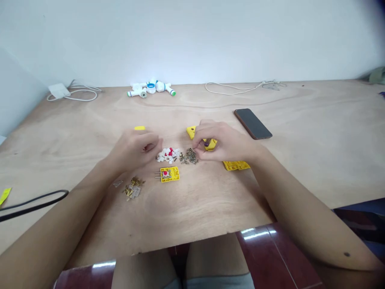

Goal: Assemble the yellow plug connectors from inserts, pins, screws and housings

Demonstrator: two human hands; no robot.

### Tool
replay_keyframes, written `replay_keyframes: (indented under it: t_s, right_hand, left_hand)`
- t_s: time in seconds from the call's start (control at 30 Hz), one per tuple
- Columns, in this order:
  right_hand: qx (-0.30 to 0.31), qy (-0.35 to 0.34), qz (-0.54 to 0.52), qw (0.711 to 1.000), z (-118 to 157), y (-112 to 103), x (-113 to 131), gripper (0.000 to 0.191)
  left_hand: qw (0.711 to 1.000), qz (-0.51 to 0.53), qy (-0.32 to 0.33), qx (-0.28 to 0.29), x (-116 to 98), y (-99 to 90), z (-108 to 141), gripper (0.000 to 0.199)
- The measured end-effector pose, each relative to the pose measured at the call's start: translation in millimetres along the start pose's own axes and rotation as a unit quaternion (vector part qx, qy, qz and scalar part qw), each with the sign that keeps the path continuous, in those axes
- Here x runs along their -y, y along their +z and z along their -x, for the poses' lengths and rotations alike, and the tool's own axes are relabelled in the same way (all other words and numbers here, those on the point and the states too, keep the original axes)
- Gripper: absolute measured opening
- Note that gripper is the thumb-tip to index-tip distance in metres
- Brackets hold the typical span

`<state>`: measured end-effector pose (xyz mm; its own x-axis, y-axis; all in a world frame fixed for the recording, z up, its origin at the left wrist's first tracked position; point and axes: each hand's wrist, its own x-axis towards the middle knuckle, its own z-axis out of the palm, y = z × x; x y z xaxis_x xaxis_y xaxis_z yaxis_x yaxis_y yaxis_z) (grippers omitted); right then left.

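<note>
Bright, flat indoor light, only faint soft shadows under the left hand (135,150) and right hand (224,140). Glare streaks on the glossy dark red chair (270,257). Wide-angle bowing bends the plywood table (204,208) toward the frame edges; dark blurry smudge top right; small screws (190,155) slightly soft.

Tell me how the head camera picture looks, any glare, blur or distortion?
In the head view, soft light leaves only faint shadows under the left hand and right hand; bright glare streaks cross the glossy dark red surface; wide-angle distortion bows the plywood table; a dark blur clouds the top right corner.
</note>
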<state>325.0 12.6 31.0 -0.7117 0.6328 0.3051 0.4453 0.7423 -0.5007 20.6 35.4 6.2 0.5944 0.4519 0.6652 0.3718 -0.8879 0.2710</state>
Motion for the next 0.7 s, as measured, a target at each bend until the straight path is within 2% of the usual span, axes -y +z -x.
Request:
replay_keyframes:
  t_s: [0.07, 0.13, 0.27, 0.37, 0.43, 0.57, 0.7]
  right_hand:
    - [-0.108, -0.066, -0.017, 0.992, -3, 10, 6, 0.012]
    - [-0.177, -0.110, -0.016, 0.978, -7, 22, 11, 0.012]
    - [-0.233, -0.134, 0.013, 0.963, -14, 43, 18, 0.011]
    - [-0.251, -0.133, 0.023, 0.959, -15, 48, 19, 0.011]
    - [-0.244, -0.133, 0.027, 0.960, -15, 48, 20, 0.011]
    - [-0.227, -0.141, 0.034, 0.963, -14, 45, 21, 0.012]
    - [-0.223, -0.149, 0.035, 0.963, -14, 47, 22, 0.012]
  left_hand:
    - [0.991, 0.095, -0.058, 0.067, -11, 2.1, -1, 0.030]
    - [0.968, 0.205, -0.117, 0.085, -20, 5.5, -2, 0.010]
    - [0.908, 0.358, -0.204, 0.073, -31, 12.0, -2, 0.022]
    - [0.875, 0.418, -0.235, 0.065, -32, 14.0, -3, 0.028]
    - [0.865, 0.436, -0.244, 0.050, -32, 14.2, -4, 0.029]
    - [0.862, 0.440, -0.248, 0.032, -29, 13.2, -6, 0.026]
    - [0.859, 0.442, -0.251, 0.055, -26, 10.1, -6, 0.026]
